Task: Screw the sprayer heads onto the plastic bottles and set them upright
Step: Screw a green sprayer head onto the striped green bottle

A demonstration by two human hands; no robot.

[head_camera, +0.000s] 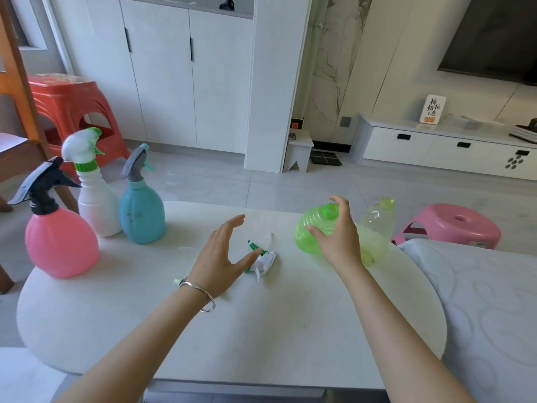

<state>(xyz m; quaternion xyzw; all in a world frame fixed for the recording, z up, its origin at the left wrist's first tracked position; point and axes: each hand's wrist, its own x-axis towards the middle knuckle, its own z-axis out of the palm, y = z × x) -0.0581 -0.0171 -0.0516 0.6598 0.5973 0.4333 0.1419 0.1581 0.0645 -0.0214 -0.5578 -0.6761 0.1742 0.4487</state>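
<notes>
A green ribbed bottle point(308, 228) with no sprayer is tilted above the white table point(261, 330); my right hand point(338, 234) grips it around the shoulder, just below its open neck. Behind it a pale yellow bottle point(377, 225) stands upright, also without a head. A white and green sprayer head point(263, 261) lies on the table at the middle. My left hand point(223, 257) hovers over that head with fingers spread, thumb close to it, holding nothing. Three bottles stand upright at the left with sprayers on: pink point(61, 242), white point(97, 199) and teal point(142, 213).
A small pale part point(177, 282) lies by my left wrist. A white padded seat point(479, 315) adjoins the table's right side. Beyond are a pink stool point(453, 225), a red stool point(69, 106) and white cabinets point(174, 77).
</notes>
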